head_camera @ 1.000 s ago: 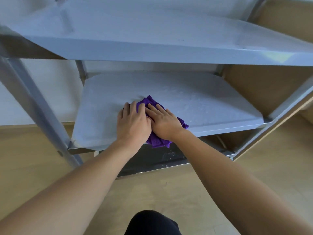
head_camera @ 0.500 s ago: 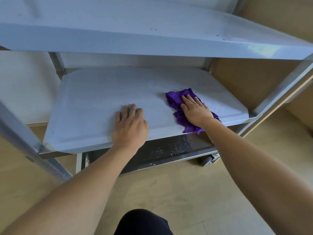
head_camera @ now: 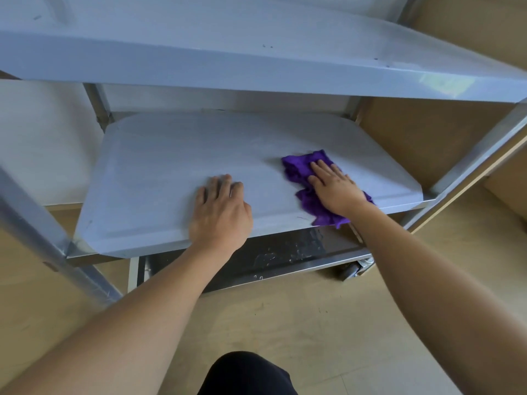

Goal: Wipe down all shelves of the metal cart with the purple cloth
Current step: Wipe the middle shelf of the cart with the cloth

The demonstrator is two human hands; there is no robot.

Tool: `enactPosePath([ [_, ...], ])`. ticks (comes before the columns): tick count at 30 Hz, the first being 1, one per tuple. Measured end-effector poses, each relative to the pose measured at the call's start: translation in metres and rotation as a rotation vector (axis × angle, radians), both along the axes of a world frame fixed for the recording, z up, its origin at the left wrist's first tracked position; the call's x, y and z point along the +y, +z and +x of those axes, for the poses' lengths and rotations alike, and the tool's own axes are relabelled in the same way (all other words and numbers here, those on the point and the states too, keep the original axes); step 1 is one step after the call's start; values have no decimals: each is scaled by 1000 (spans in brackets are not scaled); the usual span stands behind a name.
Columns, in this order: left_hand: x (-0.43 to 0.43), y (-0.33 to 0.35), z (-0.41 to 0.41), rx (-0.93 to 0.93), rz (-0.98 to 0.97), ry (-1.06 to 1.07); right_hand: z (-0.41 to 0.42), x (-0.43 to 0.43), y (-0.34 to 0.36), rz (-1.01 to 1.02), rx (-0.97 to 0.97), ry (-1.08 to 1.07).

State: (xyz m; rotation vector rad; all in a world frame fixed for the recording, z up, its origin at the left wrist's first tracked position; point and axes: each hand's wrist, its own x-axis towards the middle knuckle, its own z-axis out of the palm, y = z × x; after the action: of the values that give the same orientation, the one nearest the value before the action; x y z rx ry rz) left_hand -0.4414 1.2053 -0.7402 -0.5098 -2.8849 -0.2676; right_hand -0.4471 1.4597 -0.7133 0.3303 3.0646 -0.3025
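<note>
A metal cart fills the view, with its top shelf [head_camera: 256, 61] overhead and a pale middle shelf [head_camera: 159, 166] below it. The crumpled purple cloth [head_camera: 299, 166] lies on the right part of the middle shelf, reaching to the front edge. My right hand [head_camera: 333, 186] presses flat on the cloth with straight fingers. My left hand [head_camera: 221, 209] rests flat on the bare shelf near the front edge, apart from the cloth. A dark, shiny bottom shelf [head_camera: 279, 252] with water drops shows under the front edge.
Slanted metal cart legs stand at the left [head_camera: 37, 229] and right [head_camera: 467, 163]. A caster wheel [head_camera: 352, 270] sits at the cart's lower right on the light wooden floor [head_camera: 299, 317]. Brown cardboard [head_camera: 422, 138] stands behind the cart on the right.
My right hand has slid the purple cloth from the shelf's front middle to the right side. My left hand has come off the cloth and stays flat on the bare shelf.
</note>
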Motion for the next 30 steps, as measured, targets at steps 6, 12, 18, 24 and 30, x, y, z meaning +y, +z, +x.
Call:
enactPosePath([
  [6,2,-1,-2,8,-6,2,0,18,-5,18,22,-97],
  [12,23,20,-1,-127,-133,68,4,21,-3,4,32,-82],
  [18,86,24,-11,-51,49,-180,4,23,-5,1,49,-66],
  [24,117,7,-14,-55,92,-253,2,27,-8,7,68,-47],
  [30,110,2,-15,-22,105,-253,-4,58,-8,-14,98,-60],
])
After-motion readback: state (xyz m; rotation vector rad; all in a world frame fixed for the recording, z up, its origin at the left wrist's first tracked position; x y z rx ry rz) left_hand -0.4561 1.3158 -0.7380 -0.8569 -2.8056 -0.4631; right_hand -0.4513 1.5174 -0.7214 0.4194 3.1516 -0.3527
